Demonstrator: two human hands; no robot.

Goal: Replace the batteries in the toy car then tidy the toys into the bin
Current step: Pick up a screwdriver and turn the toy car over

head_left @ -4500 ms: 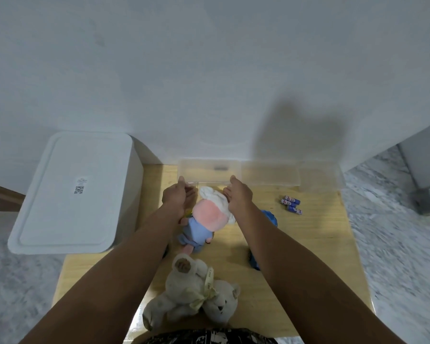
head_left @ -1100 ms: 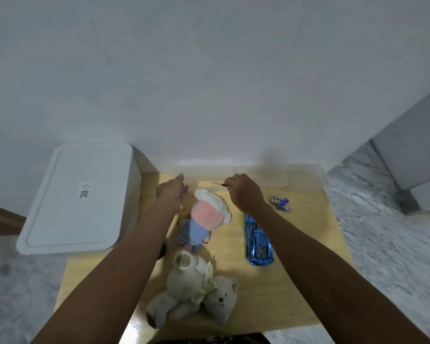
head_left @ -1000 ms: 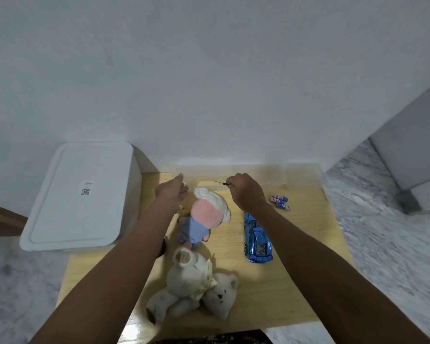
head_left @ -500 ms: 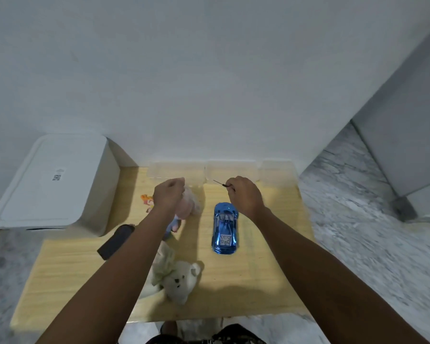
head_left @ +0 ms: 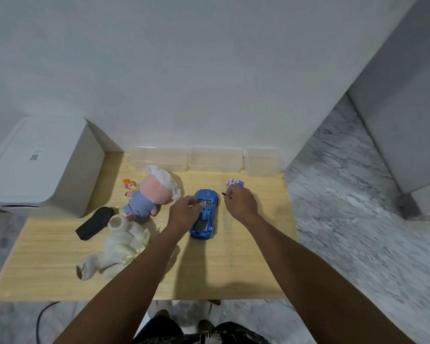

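A shiny blue toy car [head_left: 207, 220] stands on the wooden table [head_left: 246, 264], nose toward the wall. My left hand [head_left: 183, 214] hovers over the car's left side with curled fingers; whether it touches the car is unclear. My right hand [head_left: 240, 203] pinches a thin dark screwdriver [head_left: 220, 191] just right of the car. Loose batteries [head_left: 234, 182] lie behind my right hand. A pink-faced plush doll [head_left: 150, 194] and a cream teddy bear [head_left: 117, 247] lie left of the car.
A white lidded bin [head_left: 40, 167] stands at the table's left. Three clear plastic boxes [head_left: 214, 160] line the wall. A black remote [head_left: 93, 222] lies by the teddy, and a small orange figure [head_left: 129, 186] beside the doll. Marble floor surrounds the table.
My left hand left the plush doll and moved right to the blue car. My right hand, still pinching the screwdriver, drew back beside the car. The head camera swung and rose.
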